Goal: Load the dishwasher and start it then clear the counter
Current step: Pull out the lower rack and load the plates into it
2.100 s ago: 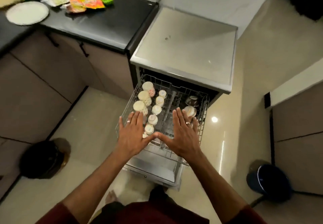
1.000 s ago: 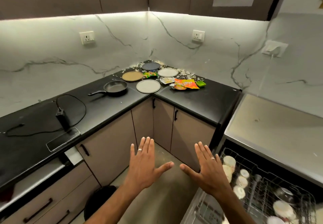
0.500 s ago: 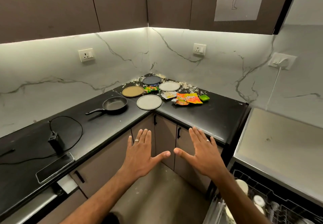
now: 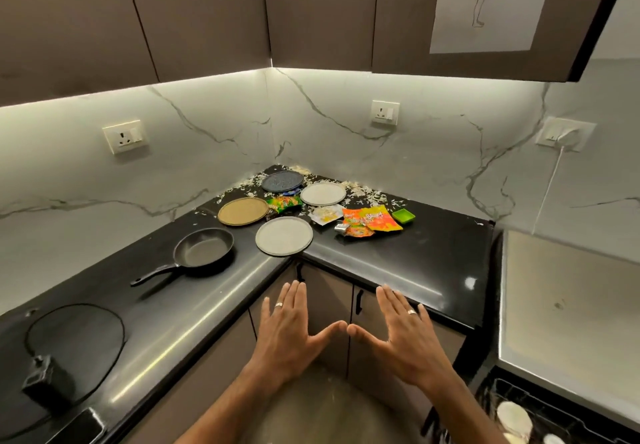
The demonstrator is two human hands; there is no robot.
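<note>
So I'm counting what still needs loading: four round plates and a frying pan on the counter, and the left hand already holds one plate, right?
Not quite. In the head view the left hand is open and empty; four plates and the frying pan lie untouched on the counter.

four round plates lie flat in the corner of the black stone surface (image 4: 408,263): dark blue plate (image 4: 282,181), tan plate (image 4: 243,211), two pale grey plates (image 4: 322,193) (image 4: 284,236); black frying pan (image 4: 203,247) left.

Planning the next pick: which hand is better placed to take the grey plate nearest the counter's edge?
Left, probably. The left hand is open, holds nothing and lies almost straight below the nearest grey plate. The right hand, also open, sits further right, under the snack wrappers.
</note>
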